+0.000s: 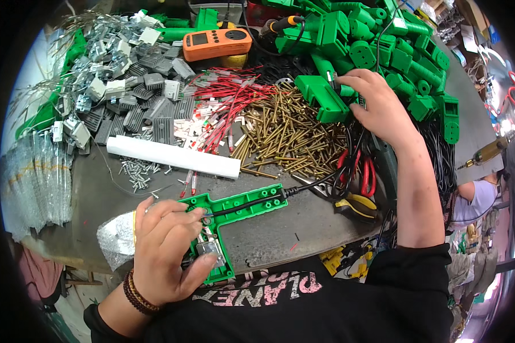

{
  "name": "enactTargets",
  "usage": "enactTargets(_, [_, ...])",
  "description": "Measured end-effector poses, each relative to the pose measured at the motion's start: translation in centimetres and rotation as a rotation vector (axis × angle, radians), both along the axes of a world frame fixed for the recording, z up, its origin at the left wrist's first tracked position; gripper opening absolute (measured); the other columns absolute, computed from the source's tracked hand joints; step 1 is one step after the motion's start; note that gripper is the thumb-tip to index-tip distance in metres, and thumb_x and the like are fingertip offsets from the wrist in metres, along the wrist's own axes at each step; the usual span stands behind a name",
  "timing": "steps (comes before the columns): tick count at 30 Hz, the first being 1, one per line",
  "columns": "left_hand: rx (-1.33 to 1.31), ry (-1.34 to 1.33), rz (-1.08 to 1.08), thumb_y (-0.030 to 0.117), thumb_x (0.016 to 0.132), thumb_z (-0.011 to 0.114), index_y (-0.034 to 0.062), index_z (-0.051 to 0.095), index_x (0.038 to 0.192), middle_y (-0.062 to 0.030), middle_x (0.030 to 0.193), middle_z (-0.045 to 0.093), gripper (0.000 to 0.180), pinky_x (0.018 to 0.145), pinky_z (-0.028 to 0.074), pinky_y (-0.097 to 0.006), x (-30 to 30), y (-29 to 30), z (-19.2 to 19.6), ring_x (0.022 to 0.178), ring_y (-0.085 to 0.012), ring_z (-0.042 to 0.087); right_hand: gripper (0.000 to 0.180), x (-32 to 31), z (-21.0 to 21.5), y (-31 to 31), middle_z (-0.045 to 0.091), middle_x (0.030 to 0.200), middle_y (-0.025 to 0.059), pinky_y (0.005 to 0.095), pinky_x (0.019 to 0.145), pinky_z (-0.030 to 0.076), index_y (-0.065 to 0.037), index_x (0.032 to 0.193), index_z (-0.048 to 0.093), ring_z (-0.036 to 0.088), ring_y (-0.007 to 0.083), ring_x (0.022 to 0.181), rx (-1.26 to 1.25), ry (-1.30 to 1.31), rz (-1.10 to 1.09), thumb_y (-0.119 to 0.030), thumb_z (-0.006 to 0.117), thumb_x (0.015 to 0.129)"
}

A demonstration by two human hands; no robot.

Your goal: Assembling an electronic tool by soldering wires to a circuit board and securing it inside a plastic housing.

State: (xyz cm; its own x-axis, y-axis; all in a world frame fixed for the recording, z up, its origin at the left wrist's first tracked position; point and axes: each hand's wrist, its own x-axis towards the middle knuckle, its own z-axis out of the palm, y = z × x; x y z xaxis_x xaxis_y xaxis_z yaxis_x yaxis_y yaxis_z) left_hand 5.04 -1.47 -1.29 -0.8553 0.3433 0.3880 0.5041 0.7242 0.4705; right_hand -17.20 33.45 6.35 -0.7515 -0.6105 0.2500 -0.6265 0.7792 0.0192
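Note:
My left hand [165, 246] is closed around the wide end of an opened green plastic housing half [241, 209] above the near table edge. A black cable [252, 202] lies along its narrow handle and leaves through the far right end. Metal and clear parts [209, 247] sit in the wide end, partly hidden by my thumb. At the back right, my right hand [377, 103] has its fingers curled at the side of another green housing piece [321, 98] by the pile. A small dark and silver part [331, 79] is at the index fingertip; its kind is unclear.
Brass screws [294, 131], red-wired lamps [229, 86], grey ribbed blocks [160, 111] and green housings [360, 34] are heaped behind. A white roll [171, 156], yellow-black pliers [356, 207], an orange meter [217, 43] and clear bags [37, 177] lie around. A person [476, 197] is at far right.

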Motion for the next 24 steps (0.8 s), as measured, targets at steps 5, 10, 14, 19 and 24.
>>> enactTargets(5, [0.098, -0.026, -0.006, 0.029, 0.078, 0.075, 0.004, 0.064, 0.097, -0.0098, 0.107, 0.067, 0.033, 0.101, 0.031, -0.05, -0.4, -0.3, -0.4, 0.106, -0.0323, 0.059, 0.078, -0.7, -1.4, -3.1, 0.05, 0.143, 0.0074, 0.0446, 0.111, 0.037, -0.026, 0.134, 0.059, 0.042, 0.0312, 0.135, 0.243, 0.115, 0.155, 0.011, 0.064, 0.066])
enactTargets(10, [0.119, -0.024, -0.007, 0.022, 0.075, 0.072, 0.0009, 0.062, 0.097, -0.0145, 0.109, 0.069, 0.032, 0.096, 0.036, -0.05, -0.1, -0.3, -0.4, 0.103, -0.036, 0.058, 0.062, -3.8, -1.6, -1.0, 0.063, 0.128, 0.0057, 0.0399, 0.104, 0.043, -0.016, 0.131, 0.061, 0.058, 0.0276, 0.12, -0.11, 0.202, 0.326, 0.003, 0.075, 0.074])
enactTargets(14, [0.117, -0.007, -0.008, 0.025, 0.077, 0.071, 0.0019, 0.063, 0.097, -0.0137, 0.108, 0.069, 0.031, 0.097, 0.036, -0.05, 0.0, -0.5, -0.7, 0.104, -0.0355, 0.058, 0.045, -4.7, -3.5, 0.1, 0.063, 0.124, 0.0071, 0.0335, 0.101, 0.045, -0.003, 0.13, 0.055, 0.057, 0.0149, 0.113, -1.133, -0.266, 0.111, -0.007, 0.075, 0.089])
enactTargets(19, [0.111, -0.018, 0.007, 0.026, 0.078, 0.071, 0.0023, 0.063, 0.097, -0.0125, 0.108, 0.069, 0.032, 0.099, 0.034, -0.05, -0.1, -0.3, -0.7, 0.106, -0.034, 0.058, 0.03, -6.1, 0.3, 3.1, 0.062, 0.131, 0.009, 0.0459, 0.111, 0.037, -0.005, 0.128, 0.056, 0.054, 0.0258, 0.124, -1.859, -0.548, 0.36, -0.014, 0.06, 0.1])
enactTargets(24, [0.115, -0.03, 0.04, 0.027, 0.078, 0.072, 0.0031, 0.063, 0.097, -0.0112, 0.109, 0.069, 0.032, 0.1, 0.034, -0.05, 0.2, -0.3, -0.9, 0.107, -0.0332, 0.058, 0.049, 3.8, 3.8, 1.9, 0.045, 0.148, 0.0225, 0.0547, 0.113, 0.03, -0.005, 0.146, 0.042, 0.045, 0.0372, 0.134, -1.478, -0.913, 0.747, -0.03, 0.044, 0.104])
